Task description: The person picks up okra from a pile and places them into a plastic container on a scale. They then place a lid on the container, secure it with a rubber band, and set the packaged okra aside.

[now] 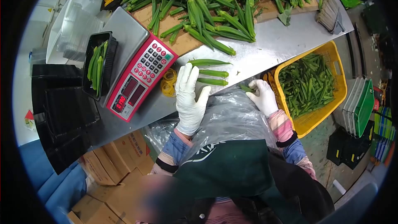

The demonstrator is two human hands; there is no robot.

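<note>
My left hand (190,99), in a white glove, rests upright on the metal table with its fingers stretched out. Beside its fingertips lie three loose okra pods (213,73), their left ends partly behind the hand. My right hand (263,96), also gloved, is bent around a short green okra pod (246,88) at the table's front edge; only one end of it shows. A bundle of yellow rubber bands (168,82) lies left of my left hand. Further left stands a red digital scale (143,72) with its display lit, next to a black tray (98,64) with several okra in it.
A big okra heap (207,6) covers a brown board at the back. To the right, a yellow crate (319,120) holds more okra. A brush (330,13) lies at the table's right end. Clear plastic containers (81,29) are stacked left; cardboard boxes (112,161) sit below.
</note>
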